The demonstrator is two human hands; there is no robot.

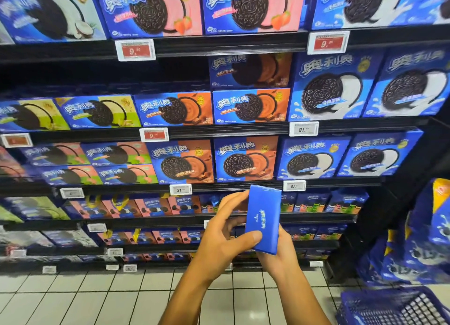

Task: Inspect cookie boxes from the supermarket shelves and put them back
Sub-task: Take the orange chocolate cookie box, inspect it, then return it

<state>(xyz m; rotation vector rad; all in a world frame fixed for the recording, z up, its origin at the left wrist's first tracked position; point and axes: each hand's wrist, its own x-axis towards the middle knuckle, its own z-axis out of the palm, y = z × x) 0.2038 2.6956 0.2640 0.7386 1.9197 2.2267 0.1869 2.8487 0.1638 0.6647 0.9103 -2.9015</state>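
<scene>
A blue cookie box point(262, 219) is held upright in front of the shelves, its narrow side panel turned toward me. My left hand point(225, 229) grips it from the left, thumb pressed on the lower front face. My right hand point(280, 251) cups its bottom end from beneath and behind. Above the stacked orange-and-blue chocolate boxes point(174, 109), a dark gap point(170, 79) is open on the second shelf.
Shelves full of blue cookie boxes in several flavours fill the view, with price tags point(135, 49) on the black rails. A blue shopping basket point(394, 305) sits at the bottom right, beside blue bags point(428, 239). White floor tiles lie below.
</scene>
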